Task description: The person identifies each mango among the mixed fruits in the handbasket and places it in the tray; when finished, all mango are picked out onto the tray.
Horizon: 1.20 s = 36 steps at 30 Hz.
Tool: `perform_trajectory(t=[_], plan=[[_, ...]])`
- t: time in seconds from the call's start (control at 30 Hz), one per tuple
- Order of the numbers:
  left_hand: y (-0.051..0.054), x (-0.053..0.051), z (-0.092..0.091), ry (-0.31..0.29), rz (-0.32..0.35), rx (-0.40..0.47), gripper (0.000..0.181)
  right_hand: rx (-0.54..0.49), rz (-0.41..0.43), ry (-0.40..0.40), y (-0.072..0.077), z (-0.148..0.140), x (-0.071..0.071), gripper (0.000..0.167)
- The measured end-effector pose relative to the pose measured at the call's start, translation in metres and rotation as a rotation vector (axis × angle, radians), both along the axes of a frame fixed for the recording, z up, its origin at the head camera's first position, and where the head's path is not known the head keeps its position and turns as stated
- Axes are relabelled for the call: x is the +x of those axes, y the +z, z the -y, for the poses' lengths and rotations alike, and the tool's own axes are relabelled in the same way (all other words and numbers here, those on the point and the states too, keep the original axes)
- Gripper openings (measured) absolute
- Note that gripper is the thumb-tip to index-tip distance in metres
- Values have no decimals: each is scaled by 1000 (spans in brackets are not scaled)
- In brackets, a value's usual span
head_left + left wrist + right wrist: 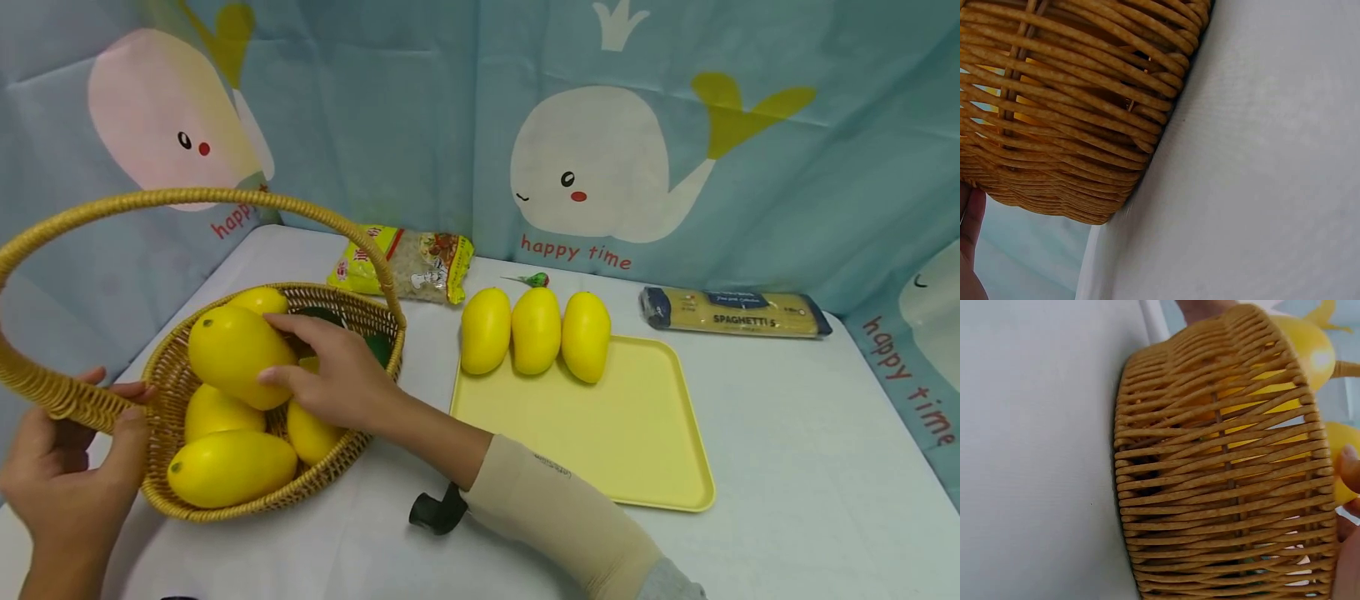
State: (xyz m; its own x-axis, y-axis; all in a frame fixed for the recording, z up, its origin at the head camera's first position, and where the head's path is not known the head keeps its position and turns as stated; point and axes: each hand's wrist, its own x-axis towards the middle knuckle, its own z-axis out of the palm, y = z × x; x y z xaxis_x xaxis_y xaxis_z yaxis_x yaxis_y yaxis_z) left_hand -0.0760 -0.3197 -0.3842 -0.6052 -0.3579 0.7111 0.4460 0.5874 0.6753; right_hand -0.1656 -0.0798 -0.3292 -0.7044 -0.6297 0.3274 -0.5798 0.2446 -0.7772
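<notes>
A woven basket [337,462] with a tall arched handle stands on the left of the table, holding several yellow mangoes [232,468] and dark green items, partly covered by the right hand. My left hand [75,467] grips the base of the handle [90,404] at the basket's left side; only a bit of that hand shows in the left wrist view. With thumb and fingers, my right hand [341,371] holds a mango [236,354] above the other fruit. In the right wrist view, fingers [1350,472] press on a mango behind the basket wall.
Three mangoes [536,332] lie in a row at the back edge of a yellow tray [585,442]. Behind are a yellow food bag [420,265], a small red-and-green item [537,280] and a spaghetti pack [735,312]. A black object [437,511] shows below the right forearm.
</notes>
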Motion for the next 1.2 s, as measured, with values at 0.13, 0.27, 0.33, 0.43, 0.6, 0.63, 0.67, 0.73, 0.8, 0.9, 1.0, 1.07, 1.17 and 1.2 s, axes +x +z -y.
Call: perform_trajectory(t=[0.13, 0.27, 0.33, 0.43, 0.6, 0.63, 0.67, 0.73, 0.8, 0.9, 1.0, 1.07, 1.17, 1.2], plan=[[-1, 0, 1, -6, -2, -4, 47, -44, 25, -10, 2, -9, 6, 57], [-2, -1, 2, -5, -1, -16, 48, -99, 52, 0, 5, -20, 11, 56], [-3, -1, 2, -7, -5, -14, 48, -138, 70, 13, 6, -26, 14, 56], [-3, -2, 2, -7, -6, -4, 48, -189, 114, 30, 8, -33, 17, 57], [-3, -2, 1, -12, -11, 9, 48, -244, 149, 44, 11, -45, 22, 55], [-3, -1, 1, -12, -10, 9, 48, -253, 150, 48, 12, -47, 23, 55], [-3, -1, 1, -12, -9, 10, 48, -262, 152, 53, 13, -49, 24, 55], [-3, -1, 2, -11, -6, 6, 48, -275, 158, 59, 13, -52, 25, 54], [-3, -1, 2, -7, -1, -2, 48, -287, 161, 63, 13, -56, 27, 54], [-3, -1, 2, -4, -1, -10, 48, -307, 164, 63, 15, -62, 29, 54], [-3, -1, 2, -1, -2, -5, 48, -336, 156, 61, 16, -69, 31, 55], [-3, -1, 2, 4, 1, -4, 48, -354, 145, 51, 16, -75, 31, 55], [-3, -1, 3, 10, 4, -7, 48, -371, 124, 32, 15, -83, 31, 54], [-3, -1, 3, 10, 4, -8, 48, -374, 115, 23, 15, -86, 31, 54]])
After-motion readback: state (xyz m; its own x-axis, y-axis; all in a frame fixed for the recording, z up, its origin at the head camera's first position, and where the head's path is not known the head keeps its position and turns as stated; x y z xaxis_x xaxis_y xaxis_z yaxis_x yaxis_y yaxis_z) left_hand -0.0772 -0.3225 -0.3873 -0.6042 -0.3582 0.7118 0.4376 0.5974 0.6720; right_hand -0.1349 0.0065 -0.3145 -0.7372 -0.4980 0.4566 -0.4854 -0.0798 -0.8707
